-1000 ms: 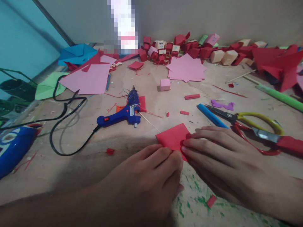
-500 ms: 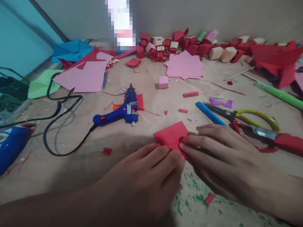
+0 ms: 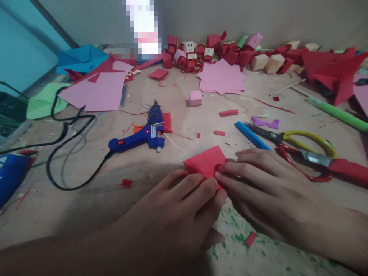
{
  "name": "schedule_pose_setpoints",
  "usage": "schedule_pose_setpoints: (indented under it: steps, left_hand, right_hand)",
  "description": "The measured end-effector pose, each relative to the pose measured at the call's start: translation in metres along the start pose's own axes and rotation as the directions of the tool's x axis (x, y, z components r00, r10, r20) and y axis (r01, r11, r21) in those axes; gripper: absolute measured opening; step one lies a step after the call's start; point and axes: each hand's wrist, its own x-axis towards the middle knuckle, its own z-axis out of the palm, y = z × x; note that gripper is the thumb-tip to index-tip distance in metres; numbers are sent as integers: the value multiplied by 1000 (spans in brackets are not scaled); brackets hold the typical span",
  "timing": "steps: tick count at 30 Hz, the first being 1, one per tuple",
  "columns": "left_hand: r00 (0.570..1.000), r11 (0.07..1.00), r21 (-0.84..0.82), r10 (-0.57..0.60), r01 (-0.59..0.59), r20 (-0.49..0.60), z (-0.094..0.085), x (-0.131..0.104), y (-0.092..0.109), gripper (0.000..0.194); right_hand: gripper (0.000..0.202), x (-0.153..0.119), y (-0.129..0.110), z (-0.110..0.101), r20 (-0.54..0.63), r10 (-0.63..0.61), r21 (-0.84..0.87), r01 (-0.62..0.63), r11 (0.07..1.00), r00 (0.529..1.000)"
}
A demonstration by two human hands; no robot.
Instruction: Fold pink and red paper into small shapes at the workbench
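Observation:
A small red paper square (image 3: 204, 161) lies flat on the wooden table (image 3: 94, 191) in front of me. My left hand (image 3: 175, 214) rests palm down with its fingertips pressing the paper's near edge. My right hand (image 3: 267, 191) lies beside it, fingers stretched left and pressing the paper's right part. Both hands cover the near half of the paper. A blue glue gun (image 3: 140, 136) with a lit red lamp lies just beyond, to the left.
Yellow-handled scissors (image 3: 299, 140), red-handled scissors (image 3: 319, 166) and a blue pen (image 3: 251, 135) lie right of my hands. A black cable (image 3: 71, 142) loops at left. Pink sheets (image 3: 94, 92), a pink stack (image 3: 222, 78), folded paper cubes (image 3: 224, 53) and red scraps lie farther back.
My hands stay pressed on the red paper; the fingertips have crept slightly closer together. The view has shifted a little to the right and down.

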Motion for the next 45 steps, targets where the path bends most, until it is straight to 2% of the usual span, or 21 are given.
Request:
schedule_pose_setpoints:
  steps: [4,11,22,31,36,45]
  left_hand:
    - [1000,1000,-4,-3,3,-2,0,-1,-1,40]
    - [998,999,-2,37,-37,-54,-3,-2,-5,20]
    - [999,999,31,28,-29,14,-3,1,-3,40]
    - [1000,1000,1,12,-12,28,-1,-2,-2,39]
    - [1000,1000,3,4,-4,-12,1,-1,-2,39]
    - [1000,1000,13,17,-17,-22,1,-1,-1,36]
  right_hand:
    - [27,1,0,-1,-2,-5,16,5,1000,1000]
    - [29,0,0,0,17,2,57,-3,998,1000]
    - [30,-1,1,-1,-2,0,63,0,998,1000]
    - [31,1,1,-1,-1,-1,95,1,995,1000]
    - [29,2,0,-1,-12,6,106,-5,994,1000]
    - [29,1,-2,-1,-16,19,97,-17,995,1000]
